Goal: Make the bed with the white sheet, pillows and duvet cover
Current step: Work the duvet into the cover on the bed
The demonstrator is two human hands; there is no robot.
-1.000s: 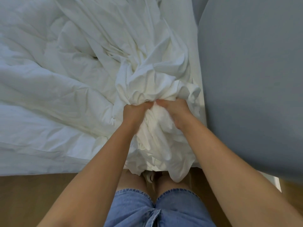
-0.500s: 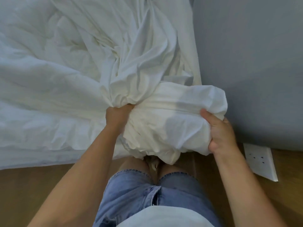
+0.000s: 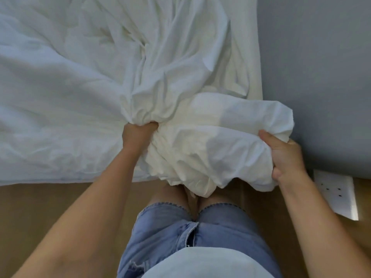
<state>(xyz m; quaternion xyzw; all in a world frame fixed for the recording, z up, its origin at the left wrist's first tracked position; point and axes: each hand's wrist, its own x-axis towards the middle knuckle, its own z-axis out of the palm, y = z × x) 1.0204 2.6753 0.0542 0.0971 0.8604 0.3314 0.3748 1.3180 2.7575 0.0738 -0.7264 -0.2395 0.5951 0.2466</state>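
white, crumpled cotton bedding point(image 3: 84, 93) covers the bed from the left edge of the view almost to the grey wall point(image 3: 321, 67) on the right, leaving only a thin strip of flat sheet beside the wall. the near edge of the bed runs straight across, and past it lies brown wooden floor point(image 3: 40, 213), open on the left; on the right a white plastic wall socket plate point(image 3: 337, 193) sits low beside the floor.

a puffy, rounded white bundle of duvet in its cover point(image 3: 210, 149) overhangs that near edge above the person's knees, soft and deeply creased, with folds fanning out from it up across the bed. the left hand point(image 3: 138, 133) has its fingers buried in the gathered cloth, gripping a tight knot of it at the bundle's left side. the right hand point(image 3: 285, 155) clamps the bundle's right corner, thumb on top and fingers curled beneath, close to the wall. the person wears frayed blue denim shorts point(image 3: 190, 241) and a white top point(image 3: 204, 265).

compared with half a second ago the grips are the same and the bundle sits in much the same place; a second ago both hands were bunched together at the middle of the cloth, and the right one has since moved out to the corner.
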